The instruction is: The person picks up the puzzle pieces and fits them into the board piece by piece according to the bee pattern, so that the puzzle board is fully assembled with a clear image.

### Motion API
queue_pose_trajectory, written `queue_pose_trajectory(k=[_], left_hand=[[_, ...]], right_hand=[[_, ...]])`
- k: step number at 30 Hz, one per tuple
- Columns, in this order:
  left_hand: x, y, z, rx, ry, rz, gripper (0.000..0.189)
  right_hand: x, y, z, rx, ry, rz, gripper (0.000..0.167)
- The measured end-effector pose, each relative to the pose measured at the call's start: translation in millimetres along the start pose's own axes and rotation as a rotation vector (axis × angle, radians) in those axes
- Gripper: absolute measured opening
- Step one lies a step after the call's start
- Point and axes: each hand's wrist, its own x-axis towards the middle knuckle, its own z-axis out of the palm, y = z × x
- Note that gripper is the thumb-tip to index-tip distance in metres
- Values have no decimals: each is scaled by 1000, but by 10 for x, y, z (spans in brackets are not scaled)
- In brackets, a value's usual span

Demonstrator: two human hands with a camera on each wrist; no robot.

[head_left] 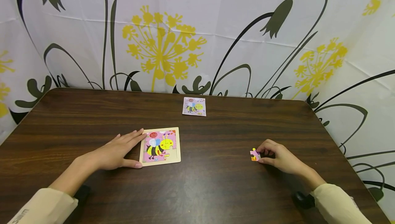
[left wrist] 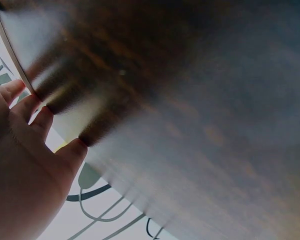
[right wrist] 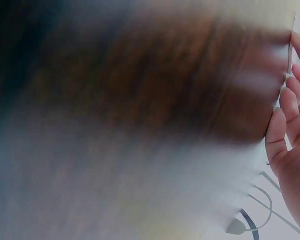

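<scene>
A square jigsaw puzzle (head_left: 158,146) of a yellow and black bee on pink lies in a pale wooden frame (head_left: 178,148). Bare tray shows at its lower right corner. My left hand (head_left: 118,150) rests along the frame's left side, fingers extended, with fingertips at the upper left corner and thumb at the lower left. Well to the right, my right hand (head_left: 279,155) pinches a small jigsaw piece (head_left: 254,155), pink with yellow and orange parts, between thumb and forefinger, low over the table. In the right wrist view the fingers (right wrist: 277,132) show, but not the piece.
Behind the frame, near the back edge of the dark wood table (head_left: 216,189), lies a square picture card (head_left: 194,106) with the same bee. A white curtain (head_left: 231,28) with yellow and grey plant prints hangs behind the table.
</scene>
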Motion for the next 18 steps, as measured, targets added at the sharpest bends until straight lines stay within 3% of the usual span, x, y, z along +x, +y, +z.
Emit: queue_pose_trajectory(k=[11,18], left_hand=[[-3,-1,4,3,14,2,95],[-6,4,3,5,15,7,95]], right_hand=[[5,20,-47,0,-42,10,30],[21,3,-23,2,-26,-5,26]])
